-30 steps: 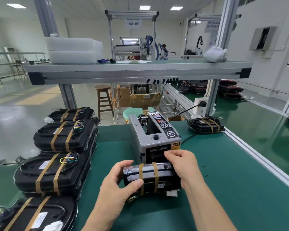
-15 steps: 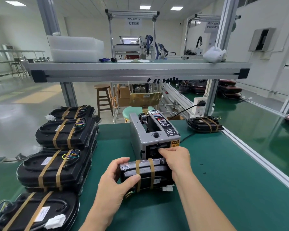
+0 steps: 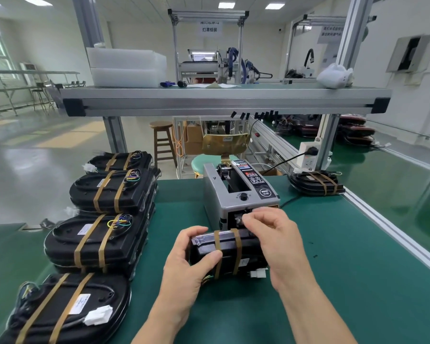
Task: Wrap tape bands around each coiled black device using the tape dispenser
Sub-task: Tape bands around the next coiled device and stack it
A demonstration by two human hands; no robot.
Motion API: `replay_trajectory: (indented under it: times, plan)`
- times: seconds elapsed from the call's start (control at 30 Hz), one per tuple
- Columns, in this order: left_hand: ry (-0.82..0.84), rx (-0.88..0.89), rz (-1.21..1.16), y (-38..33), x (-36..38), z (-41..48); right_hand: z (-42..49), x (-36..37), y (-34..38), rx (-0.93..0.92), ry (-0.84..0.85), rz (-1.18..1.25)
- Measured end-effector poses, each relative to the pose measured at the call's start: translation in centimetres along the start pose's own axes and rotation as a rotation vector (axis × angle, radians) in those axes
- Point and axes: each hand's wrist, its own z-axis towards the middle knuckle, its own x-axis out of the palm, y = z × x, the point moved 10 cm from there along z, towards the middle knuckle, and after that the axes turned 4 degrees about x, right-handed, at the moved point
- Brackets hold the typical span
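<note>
A black device with two brown tape bands stands on edge on the green table, right in front of the grey tape dispenser. My left hand grips the device's left end, thumb across its front face. My right hand reaches over the device's right end, and its fingertips pinch at the dispenser's front outlet. The tape piece itself is too small to make out. A white connector hangs at the device's lower right.
Several taped black devices are stacked along the left, among them a near stack and a middle stack. Another taped device lies at the back right by a power socket. An aluminium shelf spans overhead.
My right hand lifted off the device's top and moved up to the dispenser outlet, fingertips now pinching there. My left hand keeps its grip on the device.
</note>
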Motion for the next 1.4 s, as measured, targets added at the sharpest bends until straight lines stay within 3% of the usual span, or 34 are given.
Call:
replay_trajectory:
  times: [0.13, 0.43, 0.8, 0.97, 1.13, 1.3, 1.4]
  plan:
    - [-0.029, -0.002, -0.051, -0.1, 0.1, -0.1, -1.9, 4.2, 0.4, -0.064, 0.155, -0.104]
    - [-0.004, -0.059, -0.117, -0.2, 0.1, -0.3, -3.1, 6.5, -0.1, -0.228, 0.059, -0.455]
    - [0.007, -0.059, -0.119, -0.8, 0.0, -0.3, -3.2, 7.1, 0.0, -0.188, 0.064, -0.384]
    - [-0.011, -0.051, -0.087, -0.7, -0.3, -0.2, -3.4, 7.5, -0.1, -0.225, 0.062, -0.509]
    - [0.006, -0.048, -0.090, -0.5, -0.5, -0.1, -3.3, 7.2, -0.3, -0.203, 0.054, -0.475]
    - [0.031, -0.086, -0.278, -0.3, -0.5, 0.1, -3.3, 7.1, -0.3, -0.207, 0.038, -0.481]
    - [-0.015, -0.075, -0.223, -0.6, -0.9, 0.4, -3.4, 7.2, -0.3, -0.207, 0.036, -0.478]
